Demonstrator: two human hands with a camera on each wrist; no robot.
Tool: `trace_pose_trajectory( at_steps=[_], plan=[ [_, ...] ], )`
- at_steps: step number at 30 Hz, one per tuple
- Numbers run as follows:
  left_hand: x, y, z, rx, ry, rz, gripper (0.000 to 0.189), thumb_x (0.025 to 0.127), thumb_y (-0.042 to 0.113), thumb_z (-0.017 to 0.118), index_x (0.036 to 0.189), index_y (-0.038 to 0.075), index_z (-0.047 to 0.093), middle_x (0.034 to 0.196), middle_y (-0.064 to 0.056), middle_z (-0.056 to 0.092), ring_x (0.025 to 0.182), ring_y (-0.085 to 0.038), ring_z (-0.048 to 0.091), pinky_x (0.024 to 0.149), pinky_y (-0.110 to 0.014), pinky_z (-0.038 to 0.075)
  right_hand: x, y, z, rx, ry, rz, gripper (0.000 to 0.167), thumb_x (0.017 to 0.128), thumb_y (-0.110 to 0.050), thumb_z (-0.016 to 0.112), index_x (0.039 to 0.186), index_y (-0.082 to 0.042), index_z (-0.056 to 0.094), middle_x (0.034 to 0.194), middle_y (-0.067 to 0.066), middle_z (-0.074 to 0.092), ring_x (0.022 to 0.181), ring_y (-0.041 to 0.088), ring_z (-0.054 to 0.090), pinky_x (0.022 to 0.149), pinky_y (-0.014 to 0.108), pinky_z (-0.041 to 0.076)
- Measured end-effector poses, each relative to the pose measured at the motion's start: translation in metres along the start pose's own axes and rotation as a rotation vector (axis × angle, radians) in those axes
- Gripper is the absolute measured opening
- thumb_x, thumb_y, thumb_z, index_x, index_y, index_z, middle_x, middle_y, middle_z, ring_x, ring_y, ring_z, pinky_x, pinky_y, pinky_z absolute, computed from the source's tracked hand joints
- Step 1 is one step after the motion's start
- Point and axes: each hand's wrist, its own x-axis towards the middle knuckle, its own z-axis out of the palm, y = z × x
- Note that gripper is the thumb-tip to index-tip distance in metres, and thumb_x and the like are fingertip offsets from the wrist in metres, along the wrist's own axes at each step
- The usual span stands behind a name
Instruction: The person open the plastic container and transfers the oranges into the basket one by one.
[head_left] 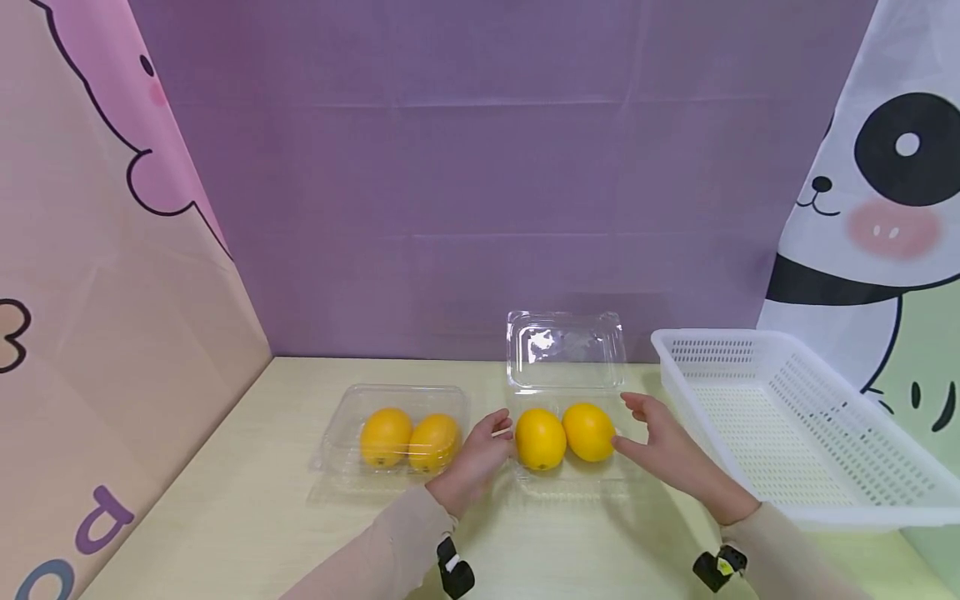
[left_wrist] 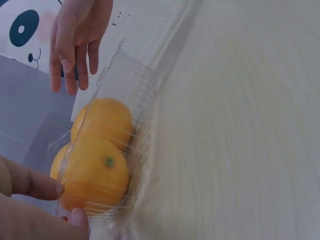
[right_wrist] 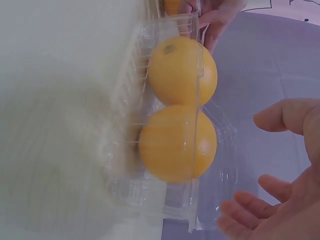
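Observation:
A clear plastic clamshell box [head_left: 551, 492] stands on the table with its lid [head_left: 566, 354] raised at the back. Two oranges [head_left: 540, 439] lie side by side in it. At the box's left edge, my left hand [head_left: 480, 454] pinches the rim between thumb and fingers, as the left wrist view shows. My right hand [head_left: 663, 446] hovers by the right edge, holding nothing, with its fingers spread apart in the right wrist view. To the left sits a second clear clamshell box [head_left: 341, 429], its lid down over two more oranges [head_left: 386, 437].
A white perforated plastic basket [head_left: 813, 514] stands on the right side of the table. The pale wooden table [head_left: 225, 500] meets a purple cloth backdrop [head_left: 450, 208] at the back. Printed cloth panels hang on both sides.

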Motion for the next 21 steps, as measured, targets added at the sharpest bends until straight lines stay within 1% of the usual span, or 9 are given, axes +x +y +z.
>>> trace_pose_trajectory(
  at_steps=[5,10,13,18,21],
  plan=[
    [-0.001,0.000,0.001,-0.003,0.002,0.006,0.072,0.079,-0.012,0.051,0.149,-0.013,0.030,0.146,-0.028,0.038,0.133,-0.043,0.040,0.109,-0.048,0.040,0.010,0.003,0.003,-0.006,-0.032,0.003,0.066,0.092,-0.016,0.070,0.144,0.010,0.037,0.145,0.032,0.040,0.129,0.052,0.042,0.104,0.063,0.039],
    [0.000,0.002,0.001,0.006,0.010,-0.002,0.073,0.080,-0.011,0.052,0.149,-0.013,0.029,0.147,-0.027,0.038,0.134,-0.044,0.040,0.110,-0.049,0.039,0.019,0.006,0.007,-0.011,-0.055,0.015,0.069,0.090,-0.016,0.072,0.143,0.010,0.038,0.144,0.033,0.040,0.128,0.052,0.043,0.104,0.063,0.039],
    [0.000,0.001,0.001,0.001,0.013,-0.010,0.073,0.079,-0.011,0.052,0.149,-0.013,0.029,0.147,-0.027,0.038,0.134,-0.043,0.040,0.109,-0.049,0.040,0.023,0.006,0.009,-0.018,-0.066,0.025,0.071,0.088,-0.016,0.074,0.143,0.010,0.037,0.143,0.034,0.041,0.127,0.053,0.043,0.103,0.063,0.040],
    [0.002,-0.001,0.001,-0.004,0.012,-0.005,0.074,0.078,-0.012,0.051,0.149,-0.013,0.030,0.147,-0.028,0.038,0.133,-0.043,0.040,0.107,-0.047,0.042,0.029,0.005,0.012,-0.029,-0.085,0.033,0.075,0.085,-0.019,0.078,0.142,0.011,0.038,0.140,0.036,0.043,0.126,0.054,0.044,0.103,0.062,0.041],
    [0.003,-0.002,0.001,0.000,0.011,0.002,0.074,0.078,-0.012,0.051,0.149,-0.014,0.030,0.147,-0.028,0.038,0.133,-0.044,0.040,0.106,-0.046,0.043,0.033,0.006,0.014,-0.024,-0.106,0.052,0.077,0.085,-0.020,0.079,0.143,0.010,0.038,0.141,0.035,0.042,0.128,0.053,0.044,0.104,0.061,0.040]
  ],
)
